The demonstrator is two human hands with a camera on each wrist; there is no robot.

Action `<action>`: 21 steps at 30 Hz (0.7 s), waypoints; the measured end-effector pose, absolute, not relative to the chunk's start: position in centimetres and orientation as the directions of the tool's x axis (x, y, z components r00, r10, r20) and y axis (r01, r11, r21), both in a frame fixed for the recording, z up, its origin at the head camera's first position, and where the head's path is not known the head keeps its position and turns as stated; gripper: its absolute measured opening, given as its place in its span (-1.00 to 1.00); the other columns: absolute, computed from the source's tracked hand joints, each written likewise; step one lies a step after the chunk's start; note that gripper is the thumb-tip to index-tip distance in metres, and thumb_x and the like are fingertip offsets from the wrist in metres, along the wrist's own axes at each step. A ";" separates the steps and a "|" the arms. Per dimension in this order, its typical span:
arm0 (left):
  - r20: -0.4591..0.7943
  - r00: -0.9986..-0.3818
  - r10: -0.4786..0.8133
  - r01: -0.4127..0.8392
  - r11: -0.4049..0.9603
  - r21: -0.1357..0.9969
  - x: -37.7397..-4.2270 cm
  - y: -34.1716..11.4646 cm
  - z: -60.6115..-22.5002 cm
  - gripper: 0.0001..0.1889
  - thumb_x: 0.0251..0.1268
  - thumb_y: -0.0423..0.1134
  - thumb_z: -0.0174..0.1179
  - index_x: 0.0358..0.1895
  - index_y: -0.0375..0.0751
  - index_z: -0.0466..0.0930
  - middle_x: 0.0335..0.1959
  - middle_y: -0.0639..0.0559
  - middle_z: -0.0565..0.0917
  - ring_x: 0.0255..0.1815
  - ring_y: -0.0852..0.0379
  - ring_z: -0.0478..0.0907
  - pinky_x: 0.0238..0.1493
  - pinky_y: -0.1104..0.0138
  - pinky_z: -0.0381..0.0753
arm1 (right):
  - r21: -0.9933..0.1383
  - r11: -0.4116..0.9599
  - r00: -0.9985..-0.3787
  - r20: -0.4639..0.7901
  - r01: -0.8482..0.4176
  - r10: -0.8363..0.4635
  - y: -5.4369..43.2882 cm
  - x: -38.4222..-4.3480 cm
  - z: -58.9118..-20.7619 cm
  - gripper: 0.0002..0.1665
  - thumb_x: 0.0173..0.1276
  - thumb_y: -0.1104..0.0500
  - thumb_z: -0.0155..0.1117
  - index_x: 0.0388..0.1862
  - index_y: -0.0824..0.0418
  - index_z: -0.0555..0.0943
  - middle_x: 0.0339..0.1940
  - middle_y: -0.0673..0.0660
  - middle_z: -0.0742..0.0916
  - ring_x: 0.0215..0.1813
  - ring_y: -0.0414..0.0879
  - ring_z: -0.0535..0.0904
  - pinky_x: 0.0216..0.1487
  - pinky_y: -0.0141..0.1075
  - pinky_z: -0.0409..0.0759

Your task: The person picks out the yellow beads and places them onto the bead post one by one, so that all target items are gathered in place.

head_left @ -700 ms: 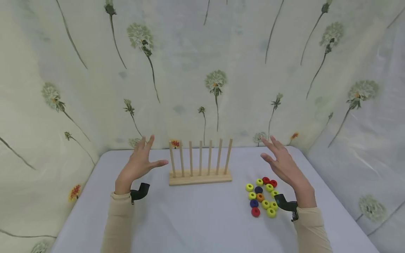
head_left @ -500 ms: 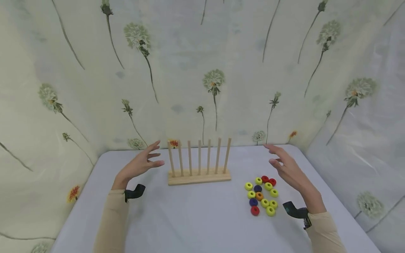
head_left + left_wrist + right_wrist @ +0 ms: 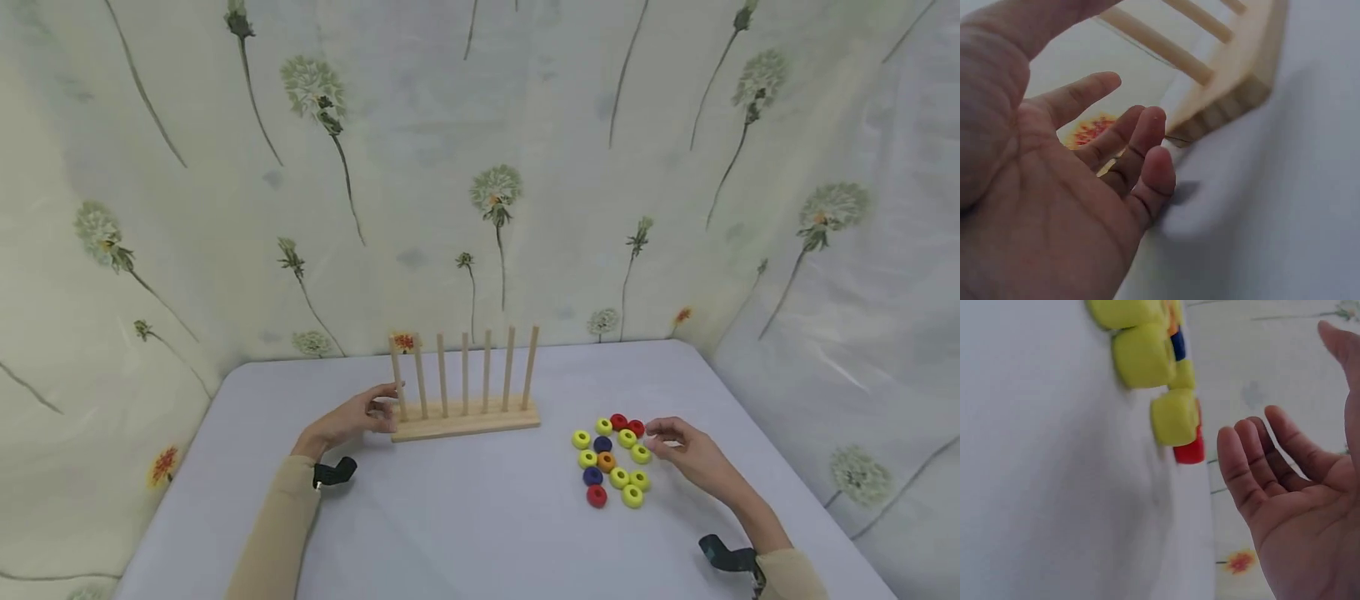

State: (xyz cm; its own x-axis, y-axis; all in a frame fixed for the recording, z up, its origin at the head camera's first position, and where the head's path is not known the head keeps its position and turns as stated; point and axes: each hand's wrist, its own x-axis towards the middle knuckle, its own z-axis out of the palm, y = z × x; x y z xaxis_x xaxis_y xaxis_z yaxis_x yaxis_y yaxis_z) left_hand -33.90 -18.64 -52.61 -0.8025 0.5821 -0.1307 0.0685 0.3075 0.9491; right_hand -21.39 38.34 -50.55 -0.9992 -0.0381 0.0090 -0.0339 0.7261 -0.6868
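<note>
At the left end of a wooden peg rack (image 3: 465,425), which has several upright bare pegs, is my left hand (image 3: 341,427). Its fingers reach around the outermost peg in the head view, while the left wrist view shows the palm (image 3: 1060,206) and loosely bent fingers beside the rack's end (image 3: 1235,100). My right hand (image 3: 697,462) hovers at the right side of a group of round beads with holes: yellow (image 3: 641,454), red (image 3: 596,497), dark blue (image 3: 592,476) and orange (image 3: 606,462). In the right wrist view its relaxed fingers (image 3: 1233,456) stand apart from the nearest yellow bead (image 3: 1174,417).
A white-covered table (image 3: 450,533) carries the rack near its back edge and the beads to the right. Behind and around it hangs a dandelion-patterned cloth (image 3: 405,167). Each wrist wears a black camera mount, one at the left wrist (image 3: 335,472), another at the right (image 3: 726,553).
Both hands have come down from above the table. The left has moved right to the rack's end, and the right has lowered beside the beads. The head view has shifted slightly.
</note>
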 end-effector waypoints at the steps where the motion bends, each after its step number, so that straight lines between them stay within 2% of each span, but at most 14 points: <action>1: -0.146 -0.805 0.576 0.064 0.328 0.942 -33.9 -18.5 -52.9 -0.11 0.11 -0.21 0.41 0.50 0.02 0.10 0.30 -0.11 0.29 0.20 -0.06 0.29 0.11 0.19 0.36 | -0.686 0.727 -0.999 -0.006 -0.019 -0.032 38.5 -21.4 -51.1 -0.36 0.35 -0.13 0.24 0.19 0.30 0.42 0.07 0.24 0.59 0.04 0.04 0.55 -0.05 -0.27 0.59; 5: -0.171 -0.831 0.530 0.089 0.429 0.899 -34.0 -18.0 -53.5 -0.12 -0.04 -0.09 0.51 0.42 0.12 0.27 0.17 -0.08 0.36 0.15 0.00 0.29 0.17 0.11 0.25 | -0.692 0.720 -0.998 -0.065 0.043 -0.003 39.0 -21.8 -53.2 -0.28 0.26 -0.15 0.34 0.18 0.31 0.39 0.04 0.20 0.59 0.02 -0.01 0.53 -0.04 -0.25 0.57; 10: -0.145 -0.846 0.513 0.177 0.526 0.832 -33.9 -17.4 -53.5 -0.22 -0.09 -0.04 0.52 0.31 0.07 0.43 0.18 -0.07 0.35 0.18 -0.03 0.29 0.20 0.03 0.25 | -0.698 0.710 -0.993 -0.114 0.095 0.021 39.4 -22.1 -54.5 -0.23 0.19 -0.13 0.40 0.17 0.34 0.38 -0.01 0.20 0.59 -0.02 0.00 0.54 -0.08 -0.20 0.56; 17: -0.138 -0.870 0.473 0.160 0.536 0.829 -33.5 -17.3 -53.8 -0.22 -0.12 -0.09 0.54 0.28 -0.04 0.43 0.12 -0.05 0.39 0.10 0.03 0.32 0.11 0.17 0.28 | -0.684 0.725 -0.993 -0.114 0.080 0.002 39.5 -22.5 -55.1 -0.27 0.16 -0.08 0.43 0.14 0.34 0.43 -0.11 0.15 0.60 -0.12 -0.07 0.50 -0.21 -0.33 0.51; 21: -0.128 -0.876 0.465 0.151 0.516 0.843 -33.4 -17.4 -54.1 -0.21 -0.11 -0.11 0.54 0.28 -0.11 0.41 0.10 -0.07 0.41 0.08 0.02 0.34 0.09 0.17 0.28 | -0.668 0.740 -0.994 -0.106 0.079 0.011 39.3 -22.7 -55.1 -0.32 0.15 -0.01 0.45 0.11 0.34 0.45 -0.16 0.13 0.60 -0.16 -0.09 0.48 -0.24 -0.36 0.50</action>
